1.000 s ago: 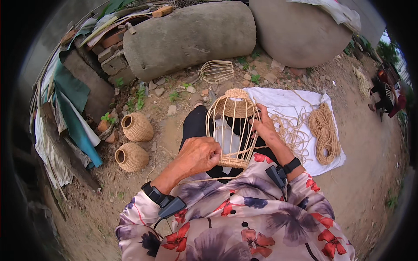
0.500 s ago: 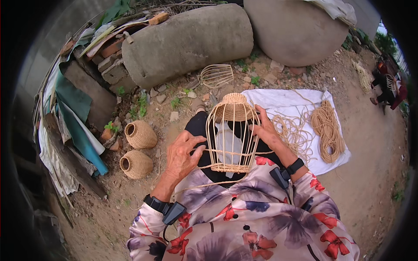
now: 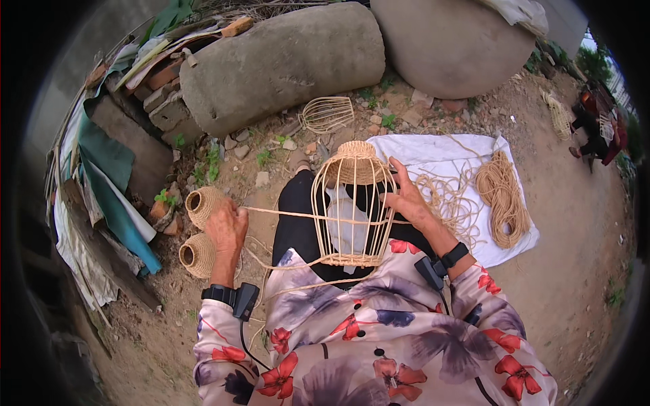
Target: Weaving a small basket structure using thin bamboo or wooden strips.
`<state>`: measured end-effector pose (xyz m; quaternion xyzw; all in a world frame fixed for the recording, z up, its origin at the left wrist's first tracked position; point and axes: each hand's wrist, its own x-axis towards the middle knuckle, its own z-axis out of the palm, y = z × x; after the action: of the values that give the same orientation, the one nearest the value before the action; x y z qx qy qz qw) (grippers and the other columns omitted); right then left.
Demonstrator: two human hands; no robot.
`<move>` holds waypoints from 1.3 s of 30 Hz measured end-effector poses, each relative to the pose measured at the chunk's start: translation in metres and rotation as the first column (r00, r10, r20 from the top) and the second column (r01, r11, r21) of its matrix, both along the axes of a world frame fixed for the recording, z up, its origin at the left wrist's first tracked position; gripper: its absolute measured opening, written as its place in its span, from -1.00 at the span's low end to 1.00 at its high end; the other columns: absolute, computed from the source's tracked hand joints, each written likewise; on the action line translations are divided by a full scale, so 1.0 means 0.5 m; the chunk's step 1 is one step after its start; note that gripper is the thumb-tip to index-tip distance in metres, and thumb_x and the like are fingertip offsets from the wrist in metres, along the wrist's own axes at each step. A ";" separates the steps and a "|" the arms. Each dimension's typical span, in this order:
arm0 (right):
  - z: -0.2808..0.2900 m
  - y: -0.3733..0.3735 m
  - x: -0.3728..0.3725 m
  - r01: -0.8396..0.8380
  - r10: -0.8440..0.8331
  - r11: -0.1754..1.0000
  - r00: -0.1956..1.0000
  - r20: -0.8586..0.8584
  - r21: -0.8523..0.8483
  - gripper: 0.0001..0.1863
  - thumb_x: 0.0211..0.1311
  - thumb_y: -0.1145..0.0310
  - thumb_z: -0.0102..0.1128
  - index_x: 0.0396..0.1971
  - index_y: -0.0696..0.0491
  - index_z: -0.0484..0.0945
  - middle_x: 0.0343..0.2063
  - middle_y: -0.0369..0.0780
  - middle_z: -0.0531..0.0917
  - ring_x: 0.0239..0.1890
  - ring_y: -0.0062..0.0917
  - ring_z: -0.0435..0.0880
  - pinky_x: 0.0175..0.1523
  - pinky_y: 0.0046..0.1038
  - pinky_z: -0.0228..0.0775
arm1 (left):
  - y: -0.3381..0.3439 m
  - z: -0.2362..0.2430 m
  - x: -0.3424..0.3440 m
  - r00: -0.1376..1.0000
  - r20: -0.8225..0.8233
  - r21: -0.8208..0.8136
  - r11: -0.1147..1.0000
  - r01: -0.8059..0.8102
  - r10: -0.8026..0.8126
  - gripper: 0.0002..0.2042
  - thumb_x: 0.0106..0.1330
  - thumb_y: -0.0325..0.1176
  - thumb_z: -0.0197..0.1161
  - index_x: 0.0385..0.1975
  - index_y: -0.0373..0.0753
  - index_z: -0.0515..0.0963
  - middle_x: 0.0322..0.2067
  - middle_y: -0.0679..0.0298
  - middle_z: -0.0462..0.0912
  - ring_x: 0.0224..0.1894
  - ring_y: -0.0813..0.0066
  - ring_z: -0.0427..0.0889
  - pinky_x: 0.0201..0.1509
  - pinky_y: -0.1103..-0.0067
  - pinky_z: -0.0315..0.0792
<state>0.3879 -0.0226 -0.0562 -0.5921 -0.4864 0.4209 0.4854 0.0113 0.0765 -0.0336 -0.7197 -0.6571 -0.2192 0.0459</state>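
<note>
Over the lap [image 3: 290, 230], neck pointed away: basket frame [image 3: 354, 196] of pale, bare ribs, with narrow woven base, bulging sides and closely woven neck. Right hand [image 3: 412, 201] against its right side, thumb and forefinger spread, grip unclear. Left hand [image 3: 227, 229] with fingers curled, pinching cord [image 3: 284, 212]; since half a second ago, carried outward, partly hiding two woven pots [image 3: 204, 256], cord drawn longer.

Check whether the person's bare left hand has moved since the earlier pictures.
Yes: the bare left hand has moved leftward; it now partly covers the two round tan woven pots on the ground, previously uncovered.
</note>
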 end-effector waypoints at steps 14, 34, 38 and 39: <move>-0.015 0.005 0.002 0.014 -0.012 1.000 0.998 0.057 -0.028 -0.07 -0.01 0.42 0.19 0.43 -0.05 -0.02 0.09 0.01 0.47 -0.30 -0.39 0.65 -0.10 -0.39 0.49 | -0.107 0.028 0.159 0.514 0.387 -0.072 0.531 0.844 -0.765 -0.83 0.31 -0.33 0.24 -0.24 -0.29 0.61 -0.37 0.09 0.65 -0.45 0.22 0.61 -0.31 0.43 0.48; -0.017 0.009 0.013 -0.013 0.012 0.995 1.000 -0.009 -0.097 -0.05 -0.03 0.40 0.23 0.42 -0.01 -0.01 0.15 0.02 0.48 -0.02 -0.24 0.61 0.11 -0.38 0.40 | -0.132 0.084 0.154 0.540 0.541 -0.011 0.637 0.771 -0.645 -0.73 0.29 -0.28 0.28 -0.09 -0.25 0.54 -0.29 0.02 0.62 -0.39 0.16 0.61 -0.32 0.43 0.47; -0.022 0.013 0.006 -0.016 0.017 1.000 0.998 0.056 -0.012 -0.06 -0.02 0.41 0.20 0.43 -0.01 -0.03 0.12 0.00 0.48 -0.15 -0.31 0.64 -0.05 -0.39 0.49 | -0.124 0.053 0.136 0.562 0.232 -0.052 0.567 0.822 -0.794 -0.82 0.36 -0.31 0.20 -0.29 -0.33 0.55 -0.47 0.08 0.59 -0.45 0.14 0.61 -0.37 0.40 0.45; -0.012 0.008 0.002 -0.010 0.011 0.999 1.000 0.024 -0.040 -0.05 -0.02 0.42 0.20 0.43 -0.01 -0.04 0.11 0.00 0.48 -0.18 -0.33 0.65 -0.09 -0.40 0.51 | -0.116 0.054 0.116 0.603 0.230 -0.055 0.608 0.792 -0.764 -0.85 0.36 -0.33 0.19 -0.35 -0.30 0.54 -0.50 0.10 0.60 -0.46 0.13 0.62 -0.38 0.37 0.47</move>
<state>0.3891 -0.0187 -0.0621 -0.6041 -0.4868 0.4259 0.4654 0.0691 0.0185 -0.0067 -0.9119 -0.2933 -0.2317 -0.1696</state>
